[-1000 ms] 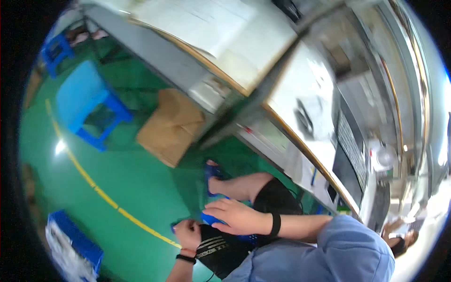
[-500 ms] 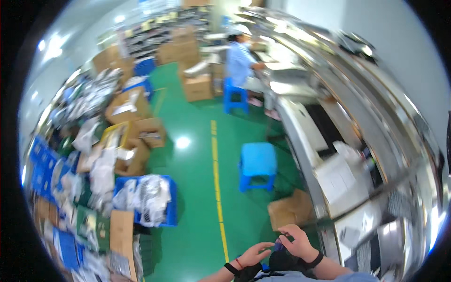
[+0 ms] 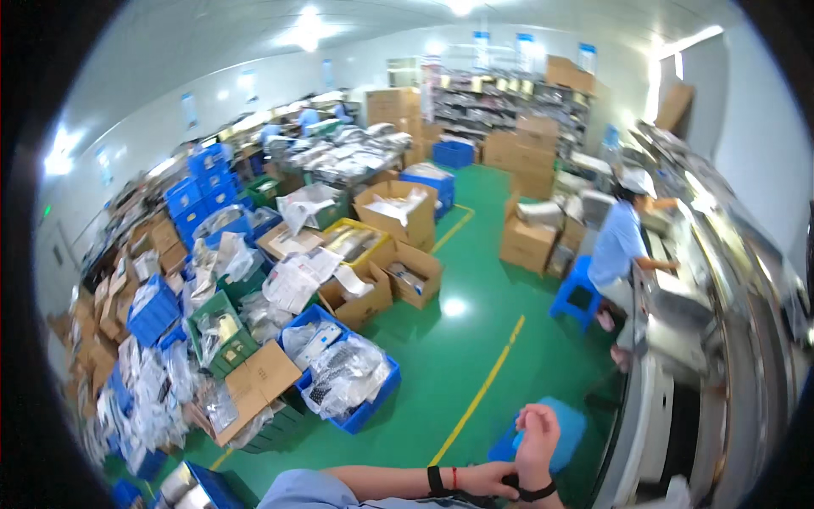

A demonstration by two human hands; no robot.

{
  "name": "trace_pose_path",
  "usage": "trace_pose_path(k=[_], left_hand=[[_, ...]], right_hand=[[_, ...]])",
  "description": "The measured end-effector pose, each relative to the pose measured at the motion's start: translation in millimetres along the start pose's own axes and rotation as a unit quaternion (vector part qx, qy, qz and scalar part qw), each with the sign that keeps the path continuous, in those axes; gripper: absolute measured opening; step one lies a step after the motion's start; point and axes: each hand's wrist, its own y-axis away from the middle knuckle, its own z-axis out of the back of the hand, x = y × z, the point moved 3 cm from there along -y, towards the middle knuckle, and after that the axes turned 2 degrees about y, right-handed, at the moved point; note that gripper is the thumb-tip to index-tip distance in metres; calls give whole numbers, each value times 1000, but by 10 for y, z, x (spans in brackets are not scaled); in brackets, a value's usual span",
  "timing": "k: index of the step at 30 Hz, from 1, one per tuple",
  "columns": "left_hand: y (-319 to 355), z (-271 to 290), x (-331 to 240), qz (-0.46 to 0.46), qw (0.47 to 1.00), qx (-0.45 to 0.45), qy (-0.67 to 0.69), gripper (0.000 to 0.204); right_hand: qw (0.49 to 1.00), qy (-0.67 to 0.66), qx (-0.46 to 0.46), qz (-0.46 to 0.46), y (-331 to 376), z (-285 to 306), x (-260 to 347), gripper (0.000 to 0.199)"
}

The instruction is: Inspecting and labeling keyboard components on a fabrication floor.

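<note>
The view swings up from a second ago, when it looked down at knees and a counter. Now the big room shows. Green floor [image 3: 424,373] runs down the middle with a yellow line [image 3: 483,390] on it. A big heap of boxes and bags fills the left side. The long counter [image 3: 651,416] is on the right, and farther along it a worker [image 3: 615,246] in a blue shirt sits on a blue stool [image 3: 579,288]. A blue bin [image 3: 373,409] full of clear bags stands left of the line. A light blue stool [image 3: 570,433] is near, just behind the hands.

The hands change too. Half a second ago they were apart. Now the left hand [image 3: 490,479] comes across and touches the right wrist, by the black band [image 3: 538,492] there. I cannot tell if its fingers close on that band. The right hand [image 3: 539,433] points up, loosely open with bent fingers, and nothing shows in it. So the hands seem busy at the wrist, not at the counter. The left wrist has its own black strap [image 3: 436,482] and a thin red string [image 3: 454,478].
</note>
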Motion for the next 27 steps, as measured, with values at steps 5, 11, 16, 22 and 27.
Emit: trace_pose_path(k=[5, 11, 16, 22, 27], left_hand=[[-642, 1331, -703, 27, 988, -84, -128, 52], [-1064, 2932, -1285, -27, 973, -187, -134, 40], [-1491, 4577, -1274, -49, 963, -218, -153, 31], [-2390, 6899, -1835, -73, 964, -161, -199, 25], [-3117, 8691, -2634, -135, 951, -117, -253, 20]], right_hand=[[993, 9, 115, 13, -1585, -439, 0, 10], [954, 148, 177, 189, -3310, -1083, -498, 12], [858, 227, 263, 379, -4816, -1755, -1258, 16], [863, 297, 236, 333, -6931, -2243, -1617, 15], [893, 373, 109, 228, -8632, -1935, -1958, 15]])
